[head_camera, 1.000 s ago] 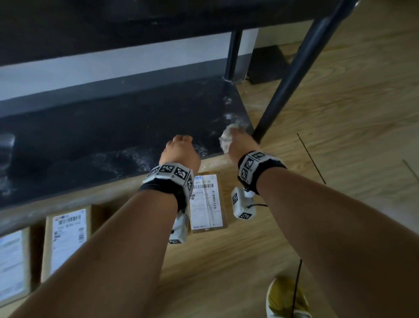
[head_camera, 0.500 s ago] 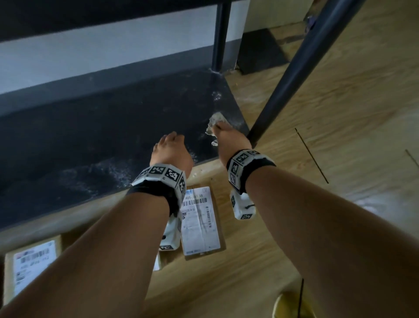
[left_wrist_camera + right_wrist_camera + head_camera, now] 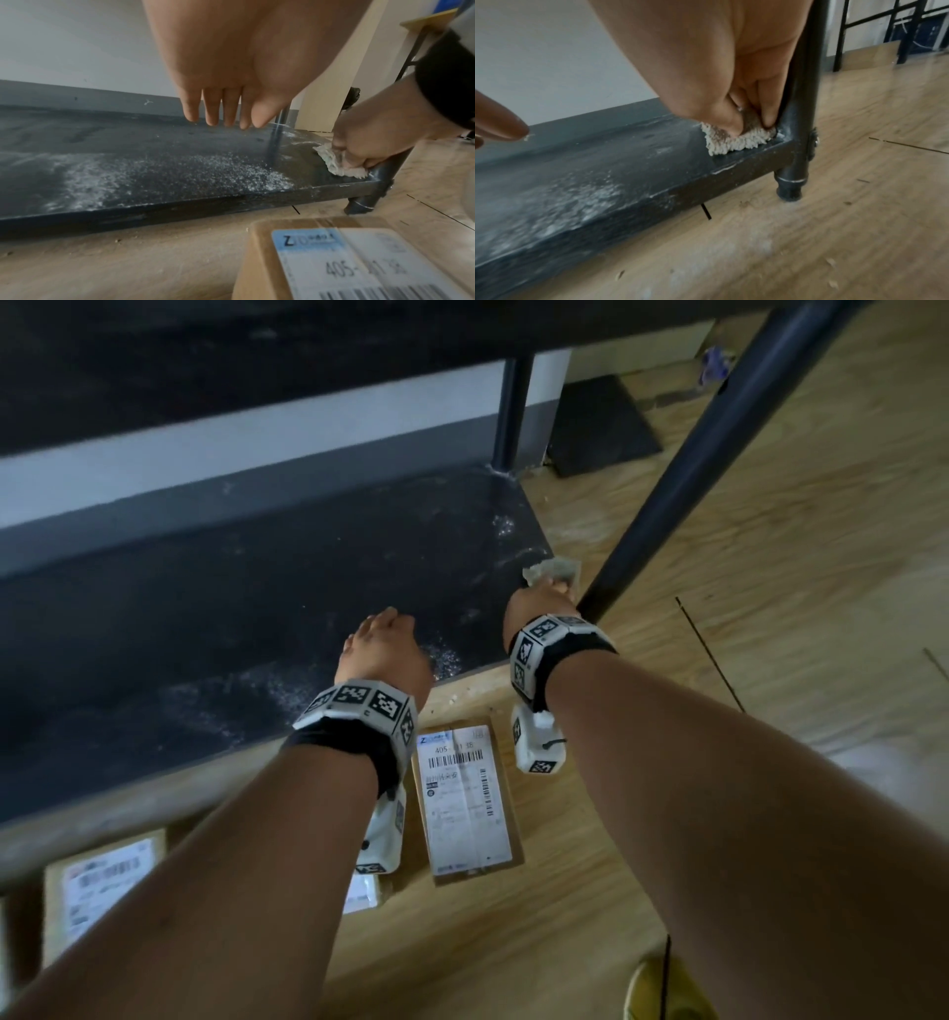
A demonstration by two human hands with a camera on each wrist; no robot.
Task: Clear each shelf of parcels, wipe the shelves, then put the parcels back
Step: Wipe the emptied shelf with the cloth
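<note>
right hand [image 3: 731, 97] is clamped on a small shaggy off-white cloth [image 3: 734, 142], fingers curled over it & pressing it into the front right corner of the dark speckled bottom shelf [image 3: 257, 608], hard against the black metal upright post [image 3: 805, 101]. left hand [image 3: 231, 67] hovers over the shelf mid-frame in the head view, fingers straight & together, holding nothing.

risks, as i judge them: cloth is tight in the corner, so knuckles may scrape the post or the cloth snag on the bracket there. white dusty residue [image 3: 218, 172] lies thick along the front edge; a sweep outward would likely push it onto the wood floor [image 3: 770, 557], w/ a brown cardboard parcel w/ white label [image 3: 464, 801] lying right below the edge, lower centre of frame.

another labelled parcel [image 3: 102, 880] sits lower left on the floor, both off the shelf. the upper shelf overhead limits arm room.
</note>
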